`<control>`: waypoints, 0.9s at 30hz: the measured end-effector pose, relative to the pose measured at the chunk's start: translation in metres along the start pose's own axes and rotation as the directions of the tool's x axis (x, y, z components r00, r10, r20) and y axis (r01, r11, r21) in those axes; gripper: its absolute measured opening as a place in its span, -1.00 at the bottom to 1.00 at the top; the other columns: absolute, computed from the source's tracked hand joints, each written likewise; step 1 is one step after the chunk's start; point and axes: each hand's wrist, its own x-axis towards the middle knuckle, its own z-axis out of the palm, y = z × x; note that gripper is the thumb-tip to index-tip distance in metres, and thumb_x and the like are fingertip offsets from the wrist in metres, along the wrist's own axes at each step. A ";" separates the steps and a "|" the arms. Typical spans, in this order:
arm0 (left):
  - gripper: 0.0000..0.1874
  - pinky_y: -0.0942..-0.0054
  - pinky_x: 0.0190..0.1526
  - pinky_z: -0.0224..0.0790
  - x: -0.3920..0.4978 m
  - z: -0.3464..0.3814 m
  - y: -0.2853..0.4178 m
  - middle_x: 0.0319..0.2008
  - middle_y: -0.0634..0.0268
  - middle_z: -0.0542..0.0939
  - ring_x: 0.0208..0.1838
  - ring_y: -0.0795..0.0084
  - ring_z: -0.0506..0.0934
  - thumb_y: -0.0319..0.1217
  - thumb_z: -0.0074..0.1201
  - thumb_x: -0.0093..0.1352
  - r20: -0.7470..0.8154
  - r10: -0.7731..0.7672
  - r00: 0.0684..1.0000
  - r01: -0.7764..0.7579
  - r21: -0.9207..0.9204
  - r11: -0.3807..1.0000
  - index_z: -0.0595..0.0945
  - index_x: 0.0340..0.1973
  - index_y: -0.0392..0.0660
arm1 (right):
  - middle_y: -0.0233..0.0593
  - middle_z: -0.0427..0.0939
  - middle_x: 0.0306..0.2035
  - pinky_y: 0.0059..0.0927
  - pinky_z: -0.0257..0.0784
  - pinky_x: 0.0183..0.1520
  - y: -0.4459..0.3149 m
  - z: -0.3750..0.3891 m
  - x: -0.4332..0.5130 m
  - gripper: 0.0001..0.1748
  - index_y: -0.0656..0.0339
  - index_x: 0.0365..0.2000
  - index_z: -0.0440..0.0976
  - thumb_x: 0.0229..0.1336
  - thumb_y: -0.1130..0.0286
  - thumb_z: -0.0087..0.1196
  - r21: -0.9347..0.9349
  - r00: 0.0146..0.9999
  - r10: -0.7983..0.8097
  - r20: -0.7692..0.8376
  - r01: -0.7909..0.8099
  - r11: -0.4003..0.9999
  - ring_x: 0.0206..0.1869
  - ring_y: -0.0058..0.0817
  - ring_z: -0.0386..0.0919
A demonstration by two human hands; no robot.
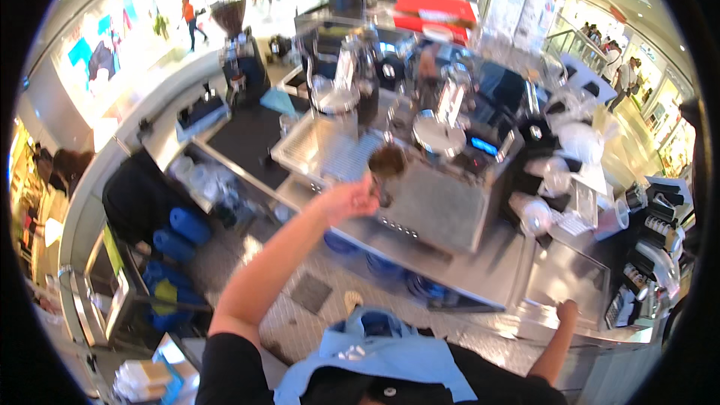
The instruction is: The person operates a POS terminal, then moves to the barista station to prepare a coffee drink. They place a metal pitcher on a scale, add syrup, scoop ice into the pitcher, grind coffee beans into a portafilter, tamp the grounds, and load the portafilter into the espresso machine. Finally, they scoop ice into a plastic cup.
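My left hand (351, 199) is closed around the handle of a round dark-topped object, apparently a portafilter (387, 161), above the front of an espresso machine (439, 202). A perforated drip tray (337, 152) lies just beyond it. Two round chromed group heads (439, 136) stand behind. My right hand (568, 310) is at the near edge of a recessed steel tray or sink (568, 275) at the right; a small blurred pale thing touches its fingers, and its grip cannot be made out.
A coffee grinder (239, 62) stands at the back left, near a black mat (247, 140). Bagged cups (531, 214) and containers crowd the counter at the right. Blue jugs (183, 230) sit low at the left. People walk beyond the counter.
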 end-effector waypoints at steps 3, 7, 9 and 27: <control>-0.60 0.21 0.15 0.43 0.029 -0.019 0.003 -0.06 0.13 0.58 0.06 0.21 0.56 -0.07 -0.14 0.50 0.139 -0.127 0.982 0.127 0.010 0.992 0.52 -0.11 -0.17 | 0.18 0.59 -0.49 -0.06 0.47 -0.22 -0.097 -0.116 -0.016 -0.61 0.42 -0.43 0.60 0.10 0.18 0.15 0.290 0.996 -0.048 0.081 0.023 0.957 -0.37 0.03 0.59; -0.55 0.28 0.09 0.46 0.040 -0.016 0.011 -0.10 0.08 0.59 -0.03 0.27 0.58 0.00 -0.08 0.46 0.224 -0.172 0.959 0.172 0.022 0.985 0.47 -0.10 -0.19 | -0.17 0.66 -0.49 -0.57 0.53 -0.33 -0.244 -0.299 -0.067 -0.70 0.35 -0.14 0.57 0.21 0.35 0.10 0.959 0.685 -0.708 0.168 0.053 0.278 -0.43 -0.55 0.66; -0.55 0.31 0.06 0.47 0.036 -0.008 0.013 -0.10 0.06 0.59 -0.07 0.33 0.58 -0.01 -0.05 0.45 0.263 -0.115 0.958 0.121 -0.005 0.993 0.43 -0.05 -0.16 | -0.27 0.67 -0.40 -0.57 0.50 -0.30 -0.316 -0.367 -0.076 -0.71 0.25 -0.10 0.58 0.23 0.33 0.11 0.966 0.281 -0.959 -0.034 0.256 0.041 -0.36 -0.59 0.63; -0.68 0.37 -0.03 0.38 0.046 -0.539 0.132 -0.23 0.14 0.53 -0.12 0.34 0.52 -0.34 0.08 0.40 -0.612 0.591 0.525 -0.537 0.301 0.788 0.45 -0.02 -0.25 | -0.13 0.59 -0.37 -0.60 0.42 -0.48 -1.105 -0.454 -0.145 -0.74 0.37 -0.09 0.53 0.29 0.45 -0.02 0.939 0.242 -0.908 -0.342 0.060 -0.338 -0.55 -0.55 0.51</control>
